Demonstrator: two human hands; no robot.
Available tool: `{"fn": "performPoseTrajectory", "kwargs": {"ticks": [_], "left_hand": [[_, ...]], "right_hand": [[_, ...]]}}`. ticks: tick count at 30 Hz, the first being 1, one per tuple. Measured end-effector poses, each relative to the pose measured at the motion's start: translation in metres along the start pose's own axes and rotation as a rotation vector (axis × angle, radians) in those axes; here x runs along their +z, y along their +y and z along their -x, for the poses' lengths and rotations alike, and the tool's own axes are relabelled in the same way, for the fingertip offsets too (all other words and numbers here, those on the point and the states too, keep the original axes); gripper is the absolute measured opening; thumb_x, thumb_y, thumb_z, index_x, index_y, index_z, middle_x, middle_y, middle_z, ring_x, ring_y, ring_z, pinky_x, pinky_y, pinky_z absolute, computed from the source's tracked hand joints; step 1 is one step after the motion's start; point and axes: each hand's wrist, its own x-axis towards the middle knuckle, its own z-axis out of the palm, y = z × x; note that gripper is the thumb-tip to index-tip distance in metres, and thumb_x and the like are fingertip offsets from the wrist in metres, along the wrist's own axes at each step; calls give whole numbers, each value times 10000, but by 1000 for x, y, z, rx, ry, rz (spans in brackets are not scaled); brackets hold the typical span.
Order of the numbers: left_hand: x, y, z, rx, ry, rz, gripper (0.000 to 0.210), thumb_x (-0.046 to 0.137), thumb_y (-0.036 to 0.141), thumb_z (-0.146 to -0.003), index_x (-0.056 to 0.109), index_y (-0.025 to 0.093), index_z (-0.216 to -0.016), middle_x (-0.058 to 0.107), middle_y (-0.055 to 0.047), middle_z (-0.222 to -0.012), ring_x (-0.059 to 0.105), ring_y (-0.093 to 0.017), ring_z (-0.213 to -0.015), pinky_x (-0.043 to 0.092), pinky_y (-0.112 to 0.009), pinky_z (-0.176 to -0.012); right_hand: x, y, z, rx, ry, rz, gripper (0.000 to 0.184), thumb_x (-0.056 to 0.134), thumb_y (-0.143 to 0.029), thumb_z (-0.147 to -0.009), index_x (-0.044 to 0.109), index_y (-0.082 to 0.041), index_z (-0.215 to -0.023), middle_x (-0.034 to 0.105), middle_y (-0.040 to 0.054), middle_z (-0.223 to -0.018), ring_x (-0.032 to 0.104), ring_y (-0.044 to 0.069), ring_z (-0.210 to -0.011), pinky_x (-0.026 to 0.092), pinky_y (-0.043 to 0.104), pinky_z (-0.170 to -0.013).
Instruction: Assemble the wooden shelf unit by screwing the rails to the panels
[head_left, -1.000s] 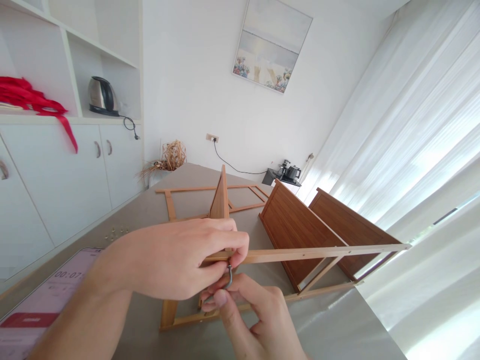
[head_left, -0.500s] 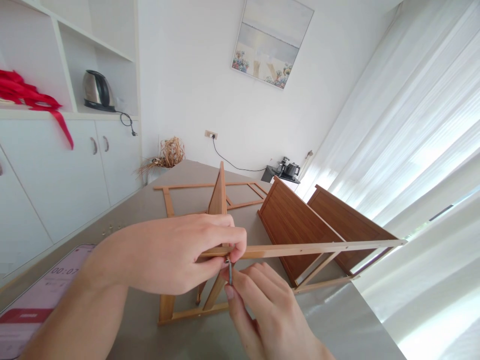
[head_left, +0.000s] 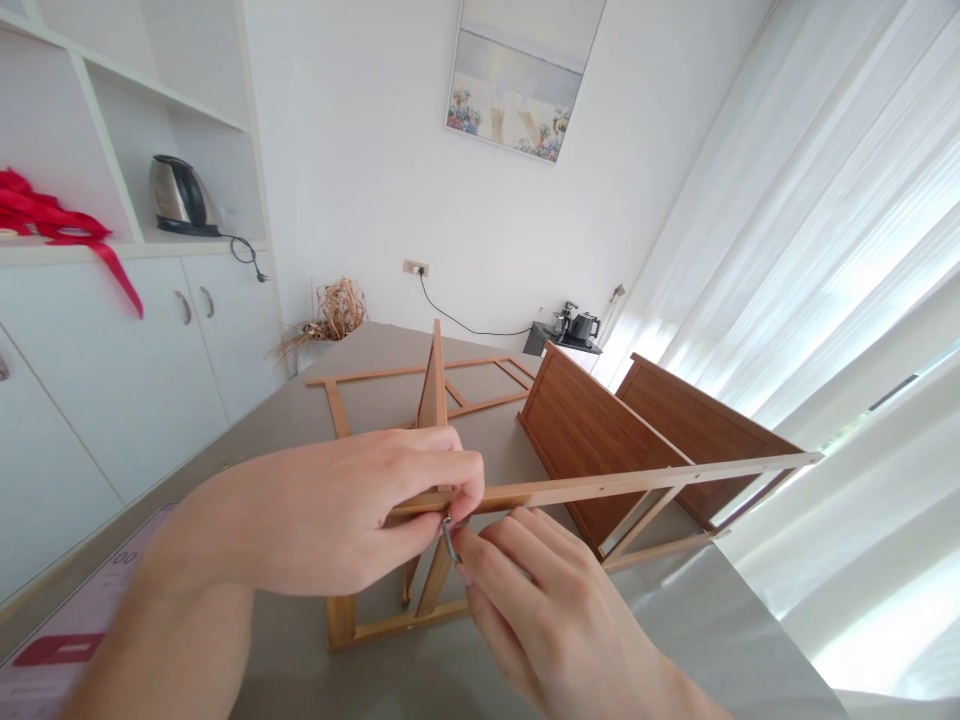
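A wooden shelf side frame (head_left: 592, 489) stands on edge, joined to upright brown shelf panels. My left hand (head_left: 360, 500) is closed around its near rail where a narrow panel (head_left: 433, 385) meets it. Its thumb and index finger pinch close to a small bolt head at the rail. Between the thumb and fingers of my right hand (head_left: 532, 590) is a small bent metal hex key (head_left: 451, 540). The tip of the key meets the bolt by my left fingertips. The fingers partly hide the bolt.
Two broad shelf panels (head_left: 592, 440) rise at the right. Another wooden frame (head_left: 375, 375) lies flat farther back on the grey table (head_left: 660, 620). A phone (head_left: 67, 630) with a timer lies under my left forearm. A white curtain (head_left: 750, 300) hangs along the right.
My right hand has turned the hex key, which now slants down to the right instead of pointing nearly straight down. The left hand keeps its hold. The view has shifted slightly.
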Motion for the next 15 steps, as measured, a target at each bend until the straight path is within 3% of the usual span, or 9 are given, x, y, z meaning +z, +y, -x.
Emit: {"fn": "performPoseTrajectory", "kwargs": {"ticks": [15], "left_hand": [[3,-5,1,3,-1,-13,157,478,112,-905,524,260,-922,610,40,-931,558,-102,-752,385,-197,-650]], "right_hand": [[-9,1,1,-45,-52,94,202,470,-108,-982,636,-96,-1097,529,38,-746,446,164,-664,389,304,-587]]}}
